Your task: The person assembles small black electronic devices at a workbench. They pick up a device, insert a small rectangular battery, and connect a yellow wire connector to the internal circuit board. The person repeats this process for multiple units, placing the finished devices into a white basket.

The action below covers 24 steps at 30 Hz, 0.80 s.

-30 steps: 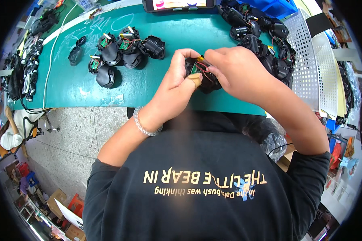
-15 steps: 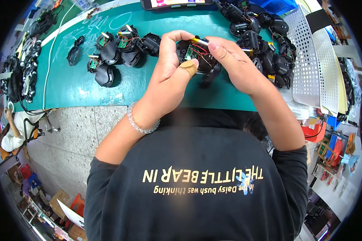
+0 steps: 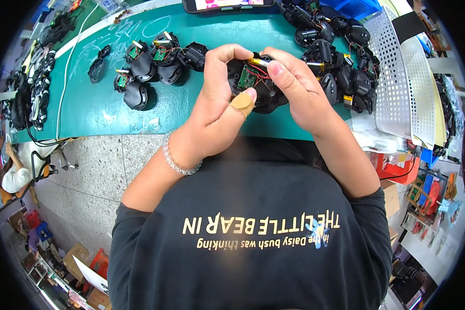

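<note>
Right now both my hands are clamped on an open black device shell [image 3: 258, 90], held just above the near edge of the green tabletop [image 3: 98, 111]. My left hand [image 3: 219, 103] wraps the shell from its left side, the thumb, which wears a tan bandage, pressed against its near face. My right hand [image 3: 294, 93] grips the shell's right side, fingertips on top. Inside the shell sit a small green circuit board [image 3: 244, 77], red wires and a yellow part at the top edge. Left of the shell, a cluster of similar black shells [image 3: 155, 64] lies on the tabletop. Right of the shell, a larger pile of black parts [image 3: 341, 62] spreads toward a white perforated tray [image 3: 398, 82]. Beyond the shell, at the tabletop's far edge, lies a phone [image 3: 227, 4].
</note>
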Tool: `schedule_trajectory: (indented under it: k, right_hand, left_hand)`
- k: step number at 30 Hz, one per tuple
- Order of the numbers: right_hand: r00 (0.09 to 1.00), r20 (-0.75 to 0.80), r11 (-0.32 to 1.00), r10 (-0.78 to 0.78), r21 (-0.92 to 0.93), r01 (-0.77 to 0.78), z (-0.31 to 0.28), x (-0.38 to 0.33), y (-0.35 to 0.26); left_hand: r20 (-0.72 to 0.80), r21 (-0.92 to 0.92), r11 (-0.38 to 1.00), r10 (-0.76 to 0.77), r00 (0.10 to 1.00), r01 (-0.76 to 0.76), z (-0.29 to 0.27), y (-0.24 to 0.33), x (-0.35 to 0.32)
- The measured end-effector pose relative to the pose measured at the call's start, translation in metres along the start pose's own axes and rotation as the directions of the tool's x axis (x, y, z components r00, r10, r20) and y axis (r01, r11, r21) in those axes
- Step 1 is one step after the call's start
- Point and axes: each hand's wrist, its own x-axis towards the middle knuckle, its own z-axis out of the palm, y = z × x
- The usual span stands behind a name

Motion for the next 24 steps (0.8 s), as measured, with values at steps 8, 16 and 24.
schedule_trajectory:
  k: [8, 16, 24]
  right_hand:
    - [0.999, -0.036, 1.000, -0.001, 0.002, 0.001, 0.004, -0.010, 0.003]
    - [0.987, -0.127, 0.928, -0.099, -0.369, 0.045, 0.000, -0.007, 0.011]
    - [0.982, -0.078, 0.835, -0.171, -0.540, 0.102, 0.000, -0.012, 0.011]
  left_hand:
    - [0.073, 0.178, 0.977, 0.106, 0.992, -0.117, -0.001, -0.007, -0.008]
    - [-0.151, -0.261, 0.950, -0.217, 0.964, 0.173, 0.014, 0.002, 0.003]
    - [-0.149, -0.269, 0.954, -0.179, 0.973, 0.134, 0.014, -0.010, 0.007]
